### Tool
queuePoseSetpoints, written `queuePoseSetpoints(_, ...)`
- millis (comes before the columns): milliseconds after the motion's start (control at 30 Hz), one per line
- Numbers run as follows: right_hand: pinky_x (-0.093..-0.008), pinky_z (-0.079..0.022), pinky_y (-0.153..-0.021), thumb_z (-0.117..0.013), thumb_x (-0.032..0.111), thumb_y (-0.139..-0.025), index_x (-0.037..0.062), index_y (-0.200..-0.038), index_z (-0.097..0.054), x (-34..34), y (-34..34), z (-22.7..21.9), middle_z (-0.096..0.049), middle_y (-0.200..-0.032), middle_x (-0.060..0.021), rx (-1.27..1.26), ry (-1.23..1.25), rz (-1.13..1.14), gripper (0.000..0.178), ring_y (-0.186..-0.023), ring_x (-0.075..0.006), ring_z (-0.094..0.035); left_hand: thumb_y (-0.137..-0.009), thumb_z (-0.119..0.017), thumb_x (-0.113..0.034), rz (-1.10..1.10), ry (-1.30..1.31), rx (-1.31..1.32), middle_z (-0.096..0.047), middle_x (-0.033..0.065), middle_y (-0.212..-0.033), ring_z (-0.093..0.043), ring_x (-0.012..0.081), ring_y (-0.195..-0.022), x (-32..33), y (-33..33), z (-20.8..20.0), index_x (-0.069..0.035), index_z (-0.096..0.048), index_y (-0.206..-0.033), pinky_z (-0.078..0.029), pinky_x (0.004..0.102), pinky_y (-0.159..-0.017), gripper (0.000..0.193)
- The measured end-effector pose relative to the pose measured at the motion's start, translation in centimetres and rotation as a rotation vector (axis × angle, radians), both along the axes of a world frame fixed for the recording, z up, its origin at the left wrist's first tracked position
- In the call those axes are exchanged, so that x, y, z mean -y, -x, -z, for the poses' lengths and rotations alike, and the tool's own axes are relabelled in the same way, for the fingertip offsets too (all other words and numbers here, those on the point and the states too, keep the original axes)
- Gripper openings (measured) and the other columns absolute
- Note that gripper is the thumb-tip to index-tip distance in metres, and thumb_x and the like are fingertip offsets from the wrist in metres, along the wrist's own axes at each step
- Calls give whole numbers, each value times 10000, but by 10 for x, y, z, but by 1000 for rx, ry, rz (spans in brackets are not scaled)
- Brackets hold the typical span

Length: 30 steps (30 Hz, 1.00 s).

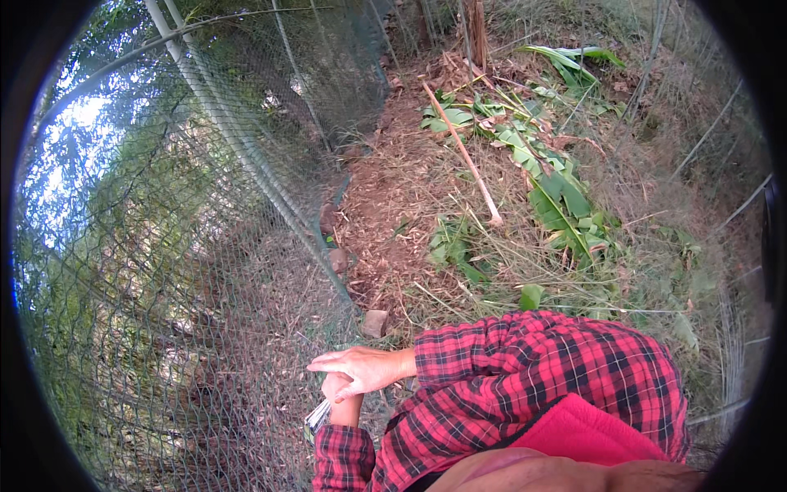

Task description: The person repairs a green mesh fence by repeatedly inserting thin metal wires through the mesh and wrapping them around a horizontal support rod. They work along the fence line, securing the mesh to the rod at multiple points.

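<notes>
Near the lower middle, my right hand (366,371) lies across the top of my left hand (337,385), its fingers stretched out to the left and its thumb apart. My left hand is mostly covered, so its fingers do not show. Beside my left wrist sits a small pale striped thing (316,416); its kind is unclear, and I cannot tell whether the hand holds it. Both arms wear red and black checked sleeves (492,348). Just left of the hands rises a green wire mesh fence (205,344).
A long wooden pole (463,152) lies on the ground ahead among cut green leaves (557,205) and dry stalks. A stone block (375,323) sits by the fence foot. Slanted fence posts (238,139) stand to the left, a brown trunk (475,33) at the back.
</notes>
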State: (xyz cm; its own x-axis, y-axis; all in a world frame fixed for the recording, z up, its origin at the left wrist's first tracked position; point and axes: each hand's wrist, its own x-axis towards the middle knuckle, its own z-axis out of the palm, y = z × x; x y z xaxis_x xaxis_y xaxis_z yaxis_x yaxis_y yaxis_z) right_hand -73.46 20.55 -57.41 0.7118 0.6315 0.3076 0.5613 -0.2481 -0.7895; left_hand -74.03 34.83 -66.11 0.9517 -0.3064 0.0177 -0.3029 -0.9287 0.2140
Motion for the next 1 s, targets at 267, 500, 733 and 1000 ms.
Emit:
queuePoseSetpoints(267,-408,-450,-903,-619,240,-809,20,-1282,-409,61,-39,-26,-462,-1282,-177,360,-41,682,563,-1108,-329,-518,-770,-579,-186,-395,398,-384,-625,219,-860,-603,371,-853,-9,8,15,-14,-573,-922,-462,417,-755,229)
queuePoseSetpoints(500,-408,-462,-860,-772,342,-602,38,-1288,-406,15,-6,22,-449,-1309,-135,96,273,-226,835,-1098,-320,-517,-801,-569,-212,137,323,-203,-573,221,-983,-574,300,-954,-4,3,4,18,-525,-1094,-451,385,-768,375)
queuePoseSetpoints(733,-422,-462,-777,-774,261,-593,54,-1242,-447,18,-19,37,-560,-1145,-132,54,384,-287,756,-963,-337,-569,-796,-568,-76,-273,1128,-790,-540,44,-780,-506,122,-653,2,18,-23,15,-542,-979,-393,253,-524,206)
queuePoseSetpoints(1000,-421,-452,-680,-663,172,-688,35,-995,-564,26,-33,61,-624,-820,-159,-122,279,-250,350,-781,-344,-598,-858,-590,-121,-228,1218,-730,-507,-10,-623,-403,44,-488,-8,15,-38,-13,-538,-873,-302,192,-425,121)
